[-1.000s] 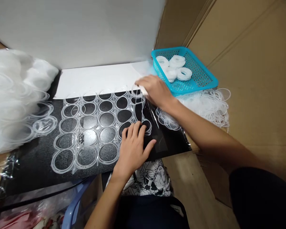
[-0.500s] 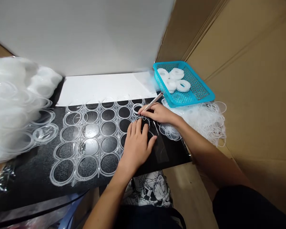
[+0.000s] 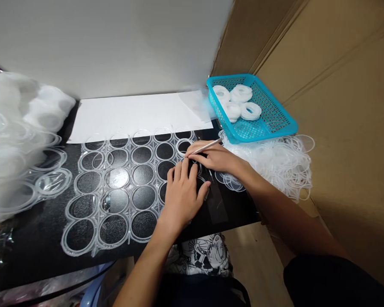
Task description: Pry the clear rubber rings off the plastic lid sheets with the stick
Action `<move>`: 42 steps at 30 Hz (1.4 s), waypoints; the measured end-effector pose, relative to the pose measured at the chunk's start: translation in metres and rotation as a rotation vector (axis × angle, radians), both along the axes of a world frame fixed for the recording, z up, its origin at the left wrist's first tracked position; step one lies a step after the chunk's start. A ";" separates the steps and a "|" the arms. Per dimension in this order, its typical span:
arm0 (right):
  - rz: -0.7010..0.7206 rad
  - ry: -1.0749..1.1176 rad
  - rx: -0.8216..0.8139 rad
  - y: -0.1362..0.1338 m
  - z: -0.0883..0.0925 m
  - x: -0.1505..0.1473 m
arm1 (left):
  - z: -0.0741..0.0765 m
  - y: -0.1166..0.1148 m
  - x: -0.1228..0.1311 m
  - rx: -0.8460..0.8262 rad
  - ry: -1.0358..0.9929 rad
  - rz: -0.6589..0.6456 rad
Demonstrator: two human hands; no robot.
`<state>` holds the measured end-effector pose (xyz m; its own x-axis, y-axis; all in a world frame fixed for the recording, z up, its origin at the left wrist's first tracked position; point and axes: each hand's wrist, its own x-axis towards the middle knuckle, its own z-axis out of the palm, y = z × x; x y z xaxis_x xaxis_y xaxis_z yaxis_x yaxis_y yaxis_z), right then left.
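A sheet of clear plastic rings [image 3: 143, 174], joined in rows, lies on the black tabletop. My left hand [image 3: 183, 187] rests on the sheet's right side with its fingers stretched out, palm down. Just beyond its fingertips, my right hand [image 3: 213, 155] is closed around a slim, pale, pen-like tool [image 3: 208, 146]. The tool slants, and its lower end is near a ring in the right column; whether its tip touches the plastic is hidden by my fingers. A thicker-looking white ring [image 3: 183, 147] lies right by my right fingertips.
A blue mesh basket [image 3: 272, 134] holding several stacks of white rings [image 3: 251, 111] stands at the back right. Loose thin rings [image 3: 275, 166] are heaped before it. Piled ring sheets [image 3: 16, 149] sit at the left. A white board [image 3: 137, 115] lies along the back wall.
The pen-like tool has tilted lower, its upper end swinging right and toward me. My left hand stays nearly in place. The view has shifted slightly.
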<state>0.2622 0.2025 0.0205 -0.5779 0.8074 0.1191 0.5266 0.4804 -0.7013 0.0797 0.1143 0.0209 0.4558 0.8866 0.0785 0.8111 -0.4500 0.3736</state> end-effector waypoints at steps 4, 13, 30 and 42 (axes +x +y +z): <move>0.000 -0.102 0.144 0.000 -0.006 0.000 | -0.002 0.001 0.000 -0.003 -0.016 -0.002; -0.210 -0.052 0.094 0.056 0.042 -0.013 | -0.007 -0.004 -0.002 -0.010 -0.029 -0.002; -0.228 0.065 -0.126 -0.005 0.037 0.005 | -0.009 -0.006 -0.009 0.000 -0.071 -0.025; 0.129 -0.331 0.188 0.017 0.027 0.000 | -0.010 -0.005 -0.010 0.005 -0.065 -0.033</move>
